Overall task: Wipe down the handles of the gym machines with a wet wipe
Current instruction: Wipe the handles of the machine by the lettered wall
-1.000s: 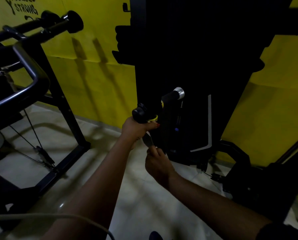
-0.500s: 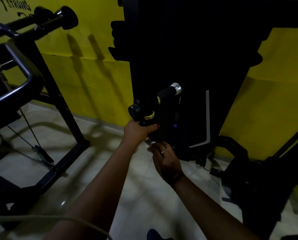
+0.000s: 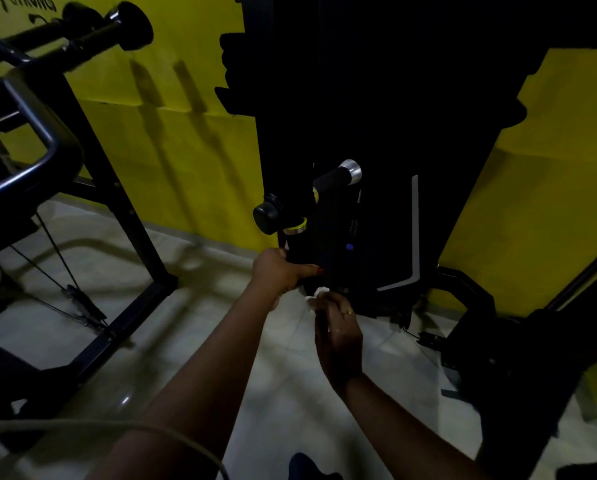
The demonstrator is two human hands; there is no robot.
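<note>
A black machine (image 3: 376, 116) stands against the yellow wall, with two short black handles low on its front. The nearer handle (image 3: 273, 218) has a round black end cap and a yellow ring. The farther handle (image 3: 335, 178) has a silver end cap. My left hand (image 3: 279, 271) grips the dark bar just below the nearer handle. My right hand (image 3: 338, 330) sits right beneath it and pinches a small white wet wipe (image 3: 318, 294) at its fingertips, close against the bar.
Another black machine frame (image 3: 92, 161) with padded bars and cables stands to the left on the pale tiled floor (image 3: 186, 306). More dark equipment (image 3: 515, 358) sits low on the right. A cord (image 3: 82, 427) crosses the bottom left.
My left hand has slid down from the nearer handle's grip onto the bar below it. My right hand has risen slightly, and the white wipe now shows at its fingertips.
</note>
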